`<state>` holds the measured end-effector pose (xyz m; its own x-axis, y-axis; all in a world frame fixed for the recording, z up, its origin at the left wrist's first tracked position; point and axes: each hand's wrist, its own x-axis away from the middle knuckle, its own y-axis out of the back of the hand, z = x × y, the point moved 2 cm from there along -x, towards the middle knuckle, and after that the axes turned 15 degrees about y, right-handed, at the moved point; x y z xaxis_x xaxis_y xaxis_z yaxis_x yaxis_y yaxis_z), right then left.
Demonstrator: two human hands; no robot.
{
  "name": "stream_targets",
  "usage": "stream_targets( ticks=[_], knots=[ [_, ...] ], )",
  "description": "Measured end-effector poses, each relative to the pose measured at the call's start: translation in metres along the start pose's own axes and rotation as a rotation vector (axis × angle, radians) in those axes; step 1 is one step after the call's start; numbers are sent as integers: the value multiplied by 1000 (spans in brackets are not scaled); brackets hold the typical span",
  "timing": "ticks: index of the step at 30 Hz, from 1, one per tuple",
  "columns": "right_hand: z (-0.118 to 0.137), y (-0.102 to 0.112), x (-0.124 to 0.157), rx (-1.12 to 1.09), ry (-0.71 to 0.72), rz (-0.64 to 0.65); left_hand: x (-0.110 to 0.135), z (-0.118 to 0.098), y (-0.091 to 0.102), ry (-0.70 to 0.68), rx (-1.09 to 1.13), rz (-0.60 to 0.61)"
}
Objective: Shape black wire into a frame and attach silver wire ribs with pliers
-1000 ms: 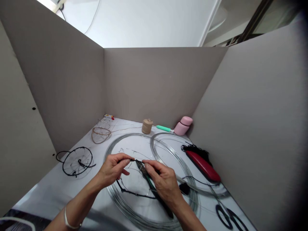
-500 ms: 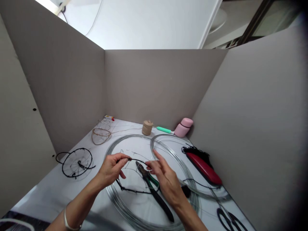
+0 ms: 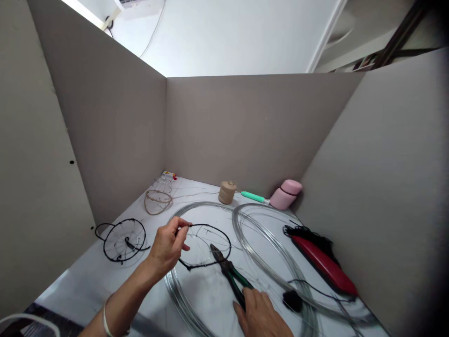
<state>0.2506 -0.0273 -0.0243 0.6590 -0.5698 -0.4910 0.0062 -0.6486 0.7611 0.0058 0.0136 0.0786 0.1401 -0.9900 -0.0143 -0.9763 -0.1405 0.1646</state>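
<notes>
My left hand (image 3: pixel 168 245) pinches the rim of a small black wire ring (image 3: pixel 205 245) and holds it just above the white table (image 3: pixel 87 285). My right hand (image 3: pixel 261 314) is low at the bottom edge, with its fingers on the handles of the green-handled pliers (image 3: pixel 229 274). The pliers lie on the table with their jaws pointing toward the ring. Whether the right fingers close around the handles is not clear.
Two large coils of silver wire (image 3: pixel 259 252) lie under and beside the ring. A black wire basket frame (image 3: pixel 124 240) sits at the left, a tan one (image 3: pixel 157 201) farther back. A twine spool (image 3: pixel 227 192), pink container (image 3: pixel 286 194), red tool (image 3: pixel 324 267) and grey partitions surround the table.
My right hand let go of the black wire ring and dropped down to the pliers' handles. The left hand kept the ring. The camera view shifted to the left.
</notes>
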Motion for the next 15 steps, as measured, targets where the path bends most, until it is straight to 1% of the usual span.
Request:
stream_targets(
  ticks=[4,8,10,12,13,15],
  knots=[
    [-7,0,-4,76,25,70,0,0,4,10,3,11],
    [-12,-4,-2,81,67,52,2,-1,4,2,48,23],
    [-14,-9,0,55,52,33,3,-3,4,-10,67,28],
    [-17,-11,1,-26,-13,7,5,-4,5,-9,76,33],
    [-19,-11,1,-102,-69,-3,5,-5,6,-5,82,34],
    [-25,-4,-1,-336,-232,-10,5,-5,7,-6,98,29]
  ],
)
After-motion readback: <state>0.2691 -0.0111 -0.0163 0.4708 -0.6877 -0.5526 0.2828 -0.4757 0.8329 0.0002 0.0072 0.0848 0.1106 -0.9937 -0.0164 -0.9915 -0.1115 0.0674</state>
